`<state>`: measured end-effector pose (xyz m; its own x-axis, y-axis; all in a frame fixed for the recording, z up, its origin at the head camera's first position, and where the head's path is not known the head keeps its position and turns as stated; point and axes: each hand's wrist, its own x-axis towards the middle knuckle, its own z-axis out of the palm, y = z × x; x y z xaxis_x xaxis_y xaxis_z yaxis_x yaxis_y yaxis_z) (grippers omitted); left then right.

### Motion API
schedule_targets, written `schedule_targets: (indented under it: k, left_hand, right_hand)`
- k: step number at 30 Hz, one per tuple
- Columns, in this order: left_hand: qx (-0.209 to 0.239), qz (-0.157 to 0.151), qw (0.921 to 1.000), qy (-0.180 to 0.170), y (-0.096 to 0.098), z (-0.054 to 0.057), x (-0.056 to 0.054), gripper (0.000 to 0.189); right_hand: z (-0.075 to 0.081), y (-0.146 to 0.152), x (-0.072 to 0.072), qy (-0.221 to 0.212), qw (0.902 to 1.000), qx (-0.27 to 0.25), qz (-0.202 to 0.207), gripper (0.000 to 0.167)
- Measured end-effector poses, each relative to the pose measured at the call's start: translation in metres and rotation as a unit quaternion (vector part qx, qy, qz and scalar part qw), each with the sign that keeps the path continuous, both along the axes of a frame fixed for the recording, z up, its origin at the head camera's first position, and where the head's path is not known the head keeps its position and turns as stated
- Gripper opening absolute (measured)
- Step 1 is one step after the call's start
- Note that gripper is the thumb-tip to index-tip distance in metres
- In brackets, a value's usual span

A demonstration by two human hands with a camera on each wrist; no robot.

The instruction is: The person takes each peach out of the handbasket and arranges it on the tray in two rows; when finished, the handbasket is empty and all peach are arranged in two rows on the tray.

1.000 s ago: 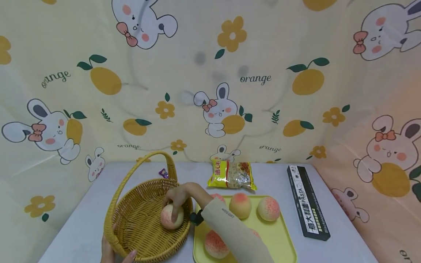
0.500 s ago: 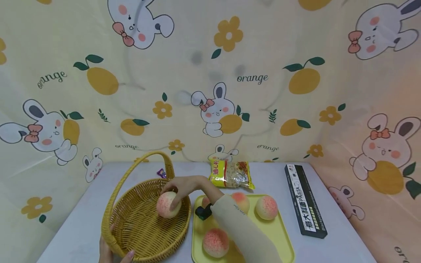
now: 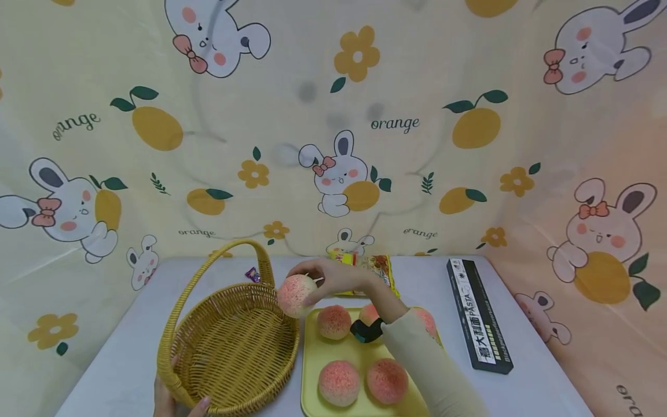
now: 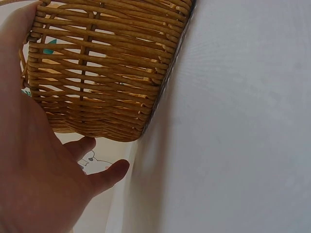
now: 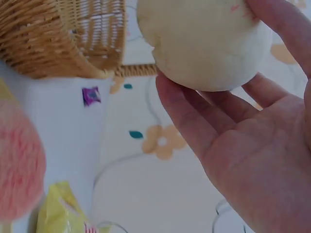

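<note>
My right hand [image 3: 336, 278] holds a pink-and-cream peach [image 3: 294, 294] in the air over the right rim of the wicker basket [image 3: 234, 347]. In the right wrist view, thumb and fingers curve round the peach's pale side. My left hand [image 3: 164, 399] grips the basket at its near left side, the thumb at the rim. Seen from the left wrist, that hand [image 4: 43, 170] lies against the woven outer wall, with two fingertips below it. On the yellow tray [image 3: 322, 354] sit several more peaches, among them a front one [image 3: 339, 383]; the right forearm partly covers others.
Behind the tray lies a yellow pasta bag [image 3: 383, 269], partly hidden by the right arm. A long black pasta box [image 3: 479, 315] is to the right. Beyond the basket is a small purple-wrapped sweet [image 3: 253, 274]. The basket's tall handle [image 3: 195, 284] arches upward.
My right hand has lifted the peach from inside the basket up and right, over the rim. My left hand stays on the basket. More of the tray's peaches show now.
</note>
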<state>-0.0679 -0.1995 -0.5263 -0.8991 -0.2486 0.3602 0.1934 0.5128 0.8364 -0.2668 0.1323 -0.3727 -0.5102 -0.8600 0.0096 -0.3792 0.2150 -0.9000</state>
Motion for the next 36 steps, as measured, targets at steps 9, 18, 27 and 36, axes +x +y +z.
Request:
schedule_targets:
  k: [9,18,27,36]
  left_hand:
    - [0.001,-0.009,1.0,-0.003,-0.002,-0.002,0.0,0.094]
    - [0.046,-0.04,0.9947,-0.083,-0.007,0.004,-0.002,0.099]
    - [0.033,-0.042,0.99,-0.13,-0.01,0.009,-0.003,0.103]
    - [0.019,-0.054,0.9921,-0.112,-0.012,0.006,-0.003,0.103]
  right_hand:
    - [-0.002,0.057,0.025,-0.008,0.9959,-0.041,-0.08,0.056]
    - [-0.016,0.104,0.049,-0.024,0.9871,-0.092,-0.129,0.06]
    - [-0.028,0.14,0.077,-0.022,0.9783,-0.11,-0.174,0.061]
    - [-0.05,0.18,0.116,-0.042,0.9641,-0.116,-0.235,0.062]
